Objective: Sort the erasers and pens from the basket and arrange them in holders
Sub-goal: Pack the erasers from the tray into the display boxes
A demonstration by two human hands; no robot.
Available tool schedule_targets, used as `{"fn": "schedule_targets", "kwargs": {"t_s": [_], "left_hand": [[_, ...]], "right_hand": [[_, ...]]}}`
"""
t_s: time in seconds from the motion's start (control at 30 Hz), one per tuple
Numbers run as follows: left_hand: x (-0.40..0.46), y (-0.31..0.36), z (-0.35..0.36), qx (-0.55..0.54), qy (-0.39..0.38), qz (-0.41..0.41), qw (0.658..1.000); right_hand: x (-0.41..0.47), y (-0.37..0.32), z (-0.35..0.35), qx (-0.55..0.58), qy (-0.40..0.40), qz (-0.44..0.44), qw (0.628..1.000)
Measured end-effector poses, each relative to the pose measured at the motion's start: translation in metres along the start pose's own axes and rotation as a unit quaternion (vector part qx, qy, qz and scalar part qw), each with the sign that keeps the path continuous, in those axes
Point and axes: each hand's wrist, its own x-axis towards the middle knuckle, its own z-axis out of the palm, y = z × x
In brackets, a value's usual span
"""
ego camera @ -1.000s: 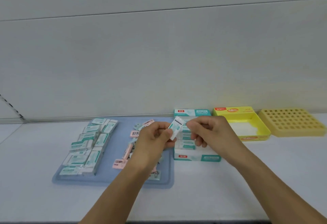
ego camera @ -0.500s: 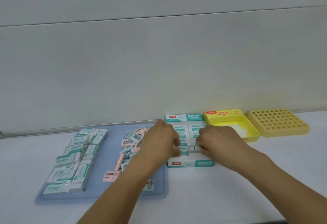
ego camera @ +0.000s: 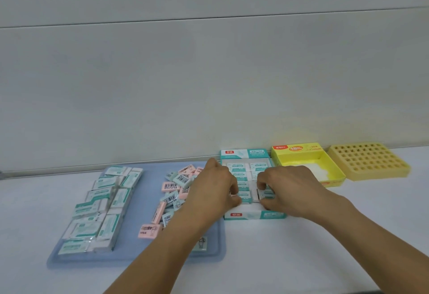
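Item 1. Teal-and-white eraser box (ego camera: pixel 254 215), open-topped, on the worktop (ego camera: pixel 301 259) just right of the blue tray (ego camera: pixel 148 257). It holds white-and-teal erasers laid flat in two columns, so that each new piece butts against the last and the rows stay square.

Item 2. Right hand (ego camera: pixel 289 190), over the box's near right part. Fingers curled down, thumb and fingertips pinching one white-and-teal eraser (ego camera: pixel 264 193) that sits in the right column at the near end; judged to be seating it in line.

Item 3. Left hand (ego camera: pixel 214 191), over the box's left edge. Fingers curled onto the erasers of the left column, apparently steadying them; whether it pinches a piece cannot be told.

Item 4. Blue tray: stacked teal-wrapped erasers (ego camera: pixel 102 210) along its left side, a loose heap of pink and pale-blue erasers (ego camera: pixel 174 191) on its right, still unsorted.

Item 5. Yellow box (ego camera: pixel 308 166), open, white lining showing, just right of the teal box; yellow grid holder (ego camera: pixel 369 161) beyond it, its cells unfilled. No pens visible.

Change against the frame one second back: the eraser was then held up between both hands above the box; both hands have since come down into it and the piece lies in its row. The camera view has also shifted slightly.
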Motion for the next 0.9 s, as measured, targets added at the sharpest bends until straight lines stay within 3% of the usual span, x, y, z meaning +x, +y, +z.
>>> {"fn": "schedule_targets", "kwargs": {"t_s": [0.43, 0.5, 0.6, 0.67, 0.73, 0.83, 0.9], "left_hand": [[-0.003, 0.010, 0.004, 0.053, 0.010, -0.017, 0.998], [-0.015, 0.003, -0.003, 0.010, 0.034, -0.010, 0.999], [-0.054, -0.028, -0.021, -0.057, 0.148, -0.012, 0.987], [-0.089, -0.065, -0.034, -0.070, 0.220, -0.057, 0.971], [-0.123, -0.109, -0.045, -0.053, 0.269, -0.133, 0.953], [-0.156, -0.162, -0.058, -0.039, 0.233, -0.265, 0.935], [-0.164, -0.180, -0.059, -0.062, 0.183, -0.307, 0.932]], "right_hand": [[0.001, -0.013, -0.001, -0.064, -0.030, 0.049, 0.996], [0.001, -0.018, -0.007, -0.064, 0.003, 0.057, 0.996], [0.008, -0.042, -0.019, -0.011, 0.124, 0.013, 0.992], [0.020, -0.072, -0.024, 0.110, 0.156, -0.057, 0.980], [0.037, -0.107, -0.026, 0.207, 0.128, -0.128, 0.961], [0.070, -0.160, -0.025, 0.268, 0.096, -0.205, 0.936], [0.094, -0.192, -0.023, 0.277, 0.083, -0.224, 0.931]]}}
